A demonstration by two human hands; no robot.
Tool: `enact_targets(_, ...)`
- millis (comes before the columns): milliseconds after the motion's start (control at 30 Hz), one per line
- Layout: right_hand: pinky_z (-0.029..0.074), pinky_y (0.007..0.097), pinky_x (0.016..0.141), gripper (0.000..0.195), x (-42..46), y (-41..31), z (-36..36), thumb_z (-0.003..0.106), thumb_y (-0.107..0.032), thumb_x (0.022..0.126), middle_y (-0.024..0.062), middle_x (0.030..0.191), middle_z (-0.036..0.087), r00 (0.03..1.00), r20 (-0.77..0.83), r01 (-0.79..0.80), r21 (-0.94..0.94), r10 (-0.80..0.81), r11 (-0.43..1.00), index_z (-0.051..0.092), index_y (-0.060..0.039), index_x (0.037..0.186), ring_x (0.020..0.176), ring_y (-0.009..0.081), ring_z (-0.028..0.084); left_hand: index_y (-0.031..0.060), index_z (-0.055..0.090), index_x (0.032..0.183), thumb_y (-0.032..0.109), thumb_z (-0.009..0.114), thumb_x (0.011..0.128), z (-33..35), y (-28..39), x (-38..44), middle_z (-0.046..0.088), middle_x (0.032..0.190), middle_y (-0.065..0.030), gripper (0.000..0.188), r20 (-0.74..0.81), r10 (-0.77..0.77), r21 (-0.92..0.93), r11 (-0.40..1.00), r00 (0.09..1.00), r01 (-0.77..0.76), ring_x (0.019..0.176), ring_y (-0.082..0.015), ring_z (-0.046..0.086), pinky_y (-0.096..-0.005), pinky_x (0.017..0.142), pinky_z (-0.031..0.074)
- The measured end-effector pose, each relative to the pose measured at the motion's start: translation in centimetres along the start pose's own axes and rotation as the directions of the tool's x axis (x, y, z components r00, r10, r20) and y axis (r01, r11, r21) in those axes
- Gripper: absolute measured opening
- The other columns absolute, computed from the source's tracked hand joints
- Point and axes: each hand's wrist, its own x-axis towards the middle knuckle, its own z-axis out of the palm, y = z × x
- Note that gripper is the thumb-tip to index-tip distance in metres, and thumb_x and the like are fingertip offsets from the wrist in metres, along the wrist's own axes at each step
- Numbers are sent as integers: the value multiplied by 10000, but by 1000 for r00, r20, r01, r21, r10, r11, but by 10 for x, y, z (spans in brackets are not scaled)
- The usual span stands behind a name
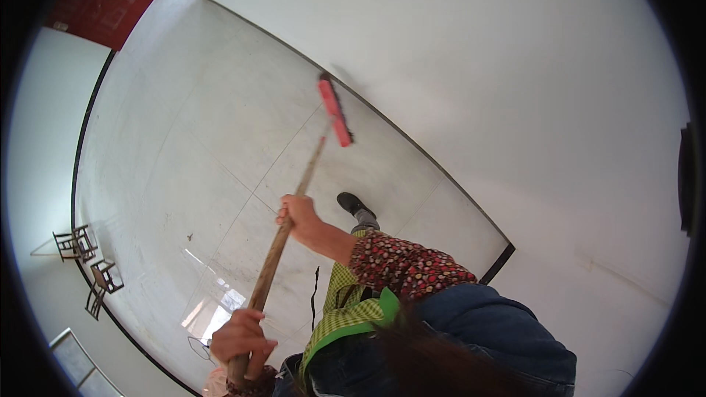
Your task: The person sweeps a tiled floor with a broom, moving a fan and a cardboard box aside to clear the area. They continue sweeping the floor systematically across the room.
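A push broom with a long wooden handle (276, 248) runs from the lower left up to a red head (333, 113) with dark bristles. That head lies on the pale tiled floor, one end against the dark skirting at the wall. My right hand (300, 215) grips the handle about midway, its arm in a floral sleeve. Near the handle's upper end, my left hand (240, 339) is wrapped round the wood, with a finger partly extended. A dark shoe (350, 204) of mine stands on the floor below the broom head.
The white wall (469, 94) with dark skirting (419, 149) runs along the right. Several small wooden chairs (105, 275) stand by the far left wall. A red door (110, 0) is at the upper left. A thin dark strip (315, 298) and a small bit of debris (190, 237) lie on the floor.
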Motion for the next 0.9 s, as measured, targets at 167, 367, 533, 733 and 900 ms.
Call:
enact_targets(167,346,339,435,113,40,-10,-74,429,36,715,102,554,374,950,-309,53,22,-43,998,372,-26,640,457,197,363,-37,597,681,-34,557,616,10,-60,2,507,583,-75,76,-152,-323,-324,909,934,262,581,-175,476,-419,811,401)
enact_targets(367,329,360,437,88,66,63,-50,422,32,727,102,552,351,934,-309,-151,120,182,981,368,-19,681,451,214,328,-54,609,721,-69,541,642,-7,-39,14,496,568,-66,105,-134,-337,-57,941,932,332,569,-167,462,-390,787,413)
enact_targets(533,339,301,426,152,91,64,12,426,24,753,66,485,329,919,99,-393,148,382,908,366,-34,626,429,180,340,-36,606,744,-120,548,630,5,-32,42,473,545,-57,153,-9,-248,296,925,969,240,535,-170,457,-367,760,423)
enact_targets(733,369,276,435,203,69,29,36,480,-40,786,28,473,389,863,247,-474,97,441,875,379,-75,614,438,153,387,20,605,671,-90,620,595,37,-21,54,430,500,-48,134,220,-198,418,904,955,91,488,-192,452,-349,657,455)
enact_targets(900,412,311,526,176,18,14,21,515,-80,788,61,533,430,896,253,-373,-20,366,928,420,-63,640,506,183,444,33,610,611,-22,669,540,5,16,37,401,436,-7,108,52,-92,213,974,994,79,427,-134,417,-315,605,464)
